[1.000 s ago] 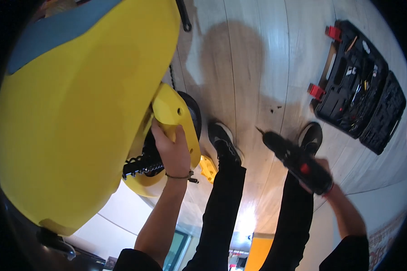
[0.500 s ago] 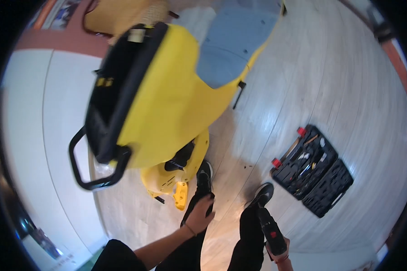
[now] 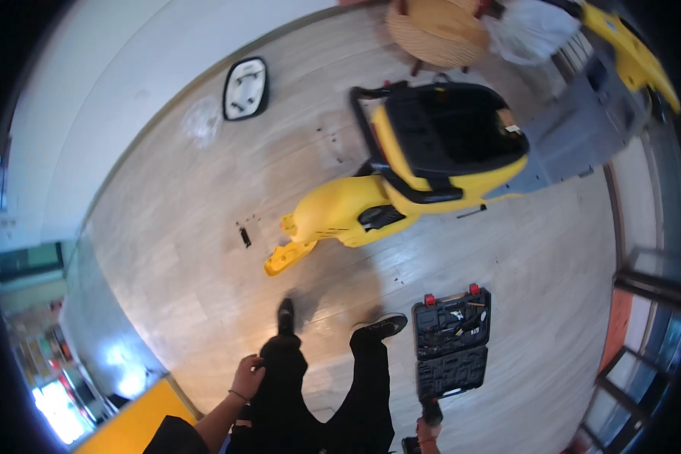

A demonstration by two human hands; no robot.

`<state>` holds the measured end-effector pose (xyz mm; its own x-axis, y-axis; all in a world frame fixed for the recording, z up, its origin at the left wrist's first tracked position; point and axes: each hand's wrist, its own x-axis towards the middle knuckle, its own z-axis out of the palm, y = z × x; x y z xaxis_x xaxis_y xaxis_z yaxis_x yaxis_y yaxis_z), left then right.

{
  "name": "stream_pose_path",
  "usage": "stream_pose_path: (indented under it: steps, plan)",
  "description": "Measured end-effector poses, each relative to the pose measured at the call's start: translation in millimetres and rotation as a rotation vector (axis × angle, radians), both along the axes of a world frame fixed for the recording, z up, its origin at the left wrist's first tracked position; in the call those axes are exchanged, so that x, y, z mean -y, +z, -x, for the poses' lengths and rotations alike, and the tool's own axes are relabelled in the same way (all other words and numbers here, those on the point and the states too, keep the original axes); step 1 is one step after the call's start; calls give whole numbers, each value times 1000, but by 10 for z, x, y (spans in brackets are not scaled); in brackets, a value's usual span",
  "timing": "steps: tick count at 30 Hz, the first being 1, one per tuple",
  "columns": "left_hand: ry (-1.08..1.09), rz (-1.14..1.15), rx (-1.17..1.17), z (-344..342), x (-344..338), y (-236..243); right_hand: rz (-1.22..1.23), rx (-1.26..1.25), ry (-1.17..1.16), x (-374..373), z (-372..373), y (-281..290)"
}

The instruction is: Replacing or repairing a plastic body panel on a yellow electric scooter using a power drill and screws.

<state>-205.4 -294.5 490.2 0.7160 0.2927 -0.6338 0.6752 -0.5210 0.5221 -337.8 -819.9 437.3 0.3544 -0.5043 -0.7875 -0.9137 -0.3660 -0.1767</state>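
My left hand (image 3: 248, 376) hangs beside my left thigh, fingers loosely bent and apart, with nothing visible in them. Low in the picture my right hand (image 3: 427, 433) grips a black cordless drill (image 3: 431, 410), held near the lower end of the open tool case (image 3: 452, 369). Ahead stands a yellow scooter (image 3: 499, 184) with its black under-seat compartment (image 3: 450, 125) uncovered and a black grab rail at its rear. Its yellow rear fender (image 3: 337, 208) reaches toward the left. Beside the fender's tip lies a small yellow cover piece (image 3: 287, 259).
A black-rimmed seat (image 3: 245, 88) lies underside up near the wall, beside clear plastic wrap (image 3: 202, 121). Small screws and a black part (image 3: 245, 237) are scattered on the floor. A woven stool (image 3: 439, 34) and a white bag (image 3: 530, 30) stand beyond the scooter.
My view has swung left and I stand farther back from the scooter. The scooter now appears farther right, the tool case lower. The drill stays in my right hand; my left hand has come off my leg.
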Motion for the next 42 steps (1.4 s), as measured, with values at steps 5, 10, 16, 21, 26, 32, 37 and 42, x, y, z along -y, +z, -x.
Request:
stream_pose_path:
  steps: [5, 10, 16, 21, 26, 32, 37, 42]
  plan:
    - [310, 8, -55, 641, -794, 30, -158, -405, -154, -305, 317, 306]
    - [490, 44, -149, 1283, -1877, -171, -46, -394, -223, -1282, 293, 641]
    - [756, 122, 84, 1173, -3503, 408, 52, -367, -283, -3287, -527, 1440]
    - [518, 258, 362, -415, -4162, 1564, -193, -167, -37, -3947, -724, 1782]
    - [-195, 1119, 703, -2102, -3721, 4154, 131, -303, 346, -4020, -617, 1575]
    - [-801, 1375, 823, -2487, -3488, 5178, 88, -127, 104, -4467, -624, 1461]
    - [-410, 1023, 493, -2644, -3029, 5903, -111, -34, -298, -5221, -803, 1702]
    - [-317, 1185, 322, -3452, -2536, 5493, -163, -170, -358, -5670, -1546, 2157]
